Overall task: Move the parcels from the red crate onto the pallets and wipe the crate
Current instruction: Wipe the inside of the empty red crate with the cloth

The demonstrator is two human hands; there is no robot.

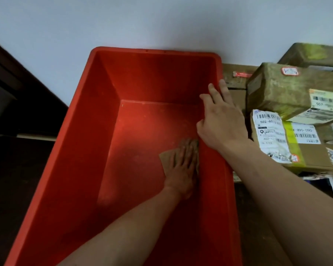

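Filling the middle of the frame, the red crate (81,150) stands with no parcels inside, which is why your left hand (183,169) can lie flat and open on its floor at lower centre, fingers spread over a brown cloth (166,159), pressing rather than gripping it. Your right hand (219,120), also open and grasping nothing, rests along the crate's right wall, likely steadying it. At the right edge, the parcels (288,135) sit stacked on a pallet (236,89) just beside the crate.
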